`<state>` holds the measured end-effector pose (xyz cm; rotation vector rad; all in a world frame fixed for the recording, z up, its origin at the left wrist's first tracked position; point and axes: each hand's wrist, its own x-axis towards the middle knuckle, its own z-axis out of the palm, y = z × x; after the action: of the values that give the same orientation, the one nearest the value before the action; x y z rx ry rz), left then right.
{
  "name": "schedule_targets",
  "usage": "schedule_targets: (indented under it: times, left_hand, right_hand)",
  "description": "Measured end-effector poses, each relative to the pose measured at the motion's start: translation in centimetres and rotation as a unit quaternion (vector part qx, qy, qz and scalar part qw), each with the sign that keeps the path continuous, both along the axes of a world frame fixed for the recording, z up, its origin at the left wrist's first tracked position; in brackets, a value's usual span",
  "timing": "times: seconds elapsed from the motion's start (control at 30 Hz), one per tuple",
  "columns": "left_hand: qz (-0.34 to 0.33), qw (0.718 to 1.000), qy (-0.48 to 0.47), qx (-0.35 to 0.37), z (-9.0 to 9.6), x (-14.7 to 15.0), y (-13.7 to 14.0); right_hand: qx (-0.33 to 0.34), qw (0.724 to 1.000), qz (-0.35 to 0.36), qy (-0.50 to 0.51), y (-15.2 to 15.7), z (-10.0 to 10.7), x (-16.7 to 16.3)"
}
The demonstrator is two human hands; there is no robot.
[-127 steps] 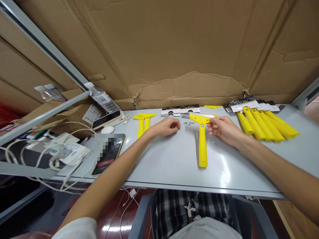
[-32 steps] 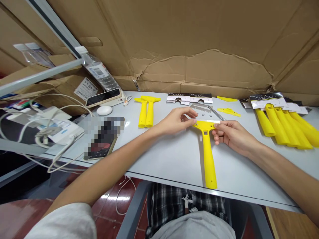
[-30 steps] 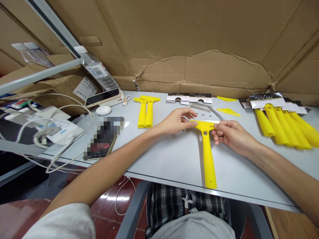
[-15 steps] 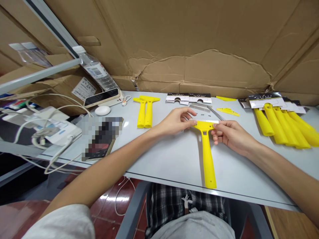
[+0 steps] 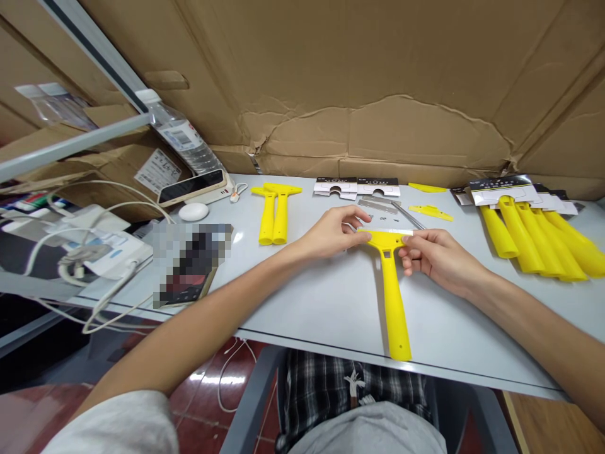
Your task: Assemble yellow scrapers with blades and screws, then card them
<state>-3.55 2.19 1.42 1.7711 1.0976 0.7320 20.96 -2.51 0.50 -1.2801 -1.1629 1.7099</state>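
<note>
A yellow scraper (image 5: pixel 395 302) lies at the front of the desk, its handle pointing toward me. A thin pale metal blade (image 5: pixel 394 231) shows along the top edge of its head. My left hand (image 5: pixel 338 232) pinches the left end of the head between thumb and fingers. The right end is gripped by my right hand (image 5: pixel 432 255), its other fingers curled below. Just beyond the hands lie loose metal blades (image 5: pixel 378 205), a thin metal rod (image 5: pixel 409 215), a few tiny dark parts (image 5: pixel 382 219) and a yellow cover piece (image 5: pixel 431 212).
Two yellow scraper handles (image 5: pixel 274 217) lie to the left. Black-and-white header cards (image 5: pixel 335 187) lie at the back. Several carded yellow scrapers (image 5: pixel 534 239) are piled at right. A phone (image 5: pixel 191 188), a white oval case (image 5: pixel 193 211), cables and a water bottle (image 5: pixel 184 135) occupy the left side.
Both hands keep their hold on the scraper head with almost no movement. The whole view has shifted very slightly.
</note>
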Motion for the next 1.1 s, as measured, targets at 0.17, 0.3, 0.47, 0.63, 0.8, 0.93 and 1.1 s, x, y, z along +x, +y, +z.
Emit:
schedule_targets:
  times: [0.17,0.3,0.47,0.63,0.8,0.93,1.1]
  left_hand:
    - [0.015,1.0,-0.009,-0.013,0.2,0.3,-0.4]
    - [0.057,0.989,-0.097,-0.092,0.6,0.9,-0.9]
    - [0.074,0.934,-0.266,-0.228,0.5,2.3,-2.4]
    - [0.039,0.923,-0.303,-0.235,0.0,3.0,-3.3]
    - [0.066,0.955,-0.244,-0.157,0.7,2.3,-3.0]
    - [0.039,0.99,-0.129,-0.045,1.7,1.9,-3.5]
    - [-0.031,0.985,0.069,0.154,1.5,1.4,-4.1]
  right_hand:
    - [0.0,1.0,0.007,-0.001,-0.1,0.0,-0.1]
    - [0.001,1.0,-0.016,0.013,-0.2,0.5,-0.3]
    - [0.023,0.995,-0.079,0.056,-0.4,0.7,-0.7]
    - [0.019,0.994,-0.066,0.08,-0.9,0.8,-1.2]
    - [-0.001,0.997,-0.028,0.072,-1.3,1.2,-1.2]
    - [-0.01,0.997,-0.026,0.071,-1.5,1.4,-1.2]
    - [-0.018,0.995,-0.046,0.087,-1.6,1.6,-1.3]
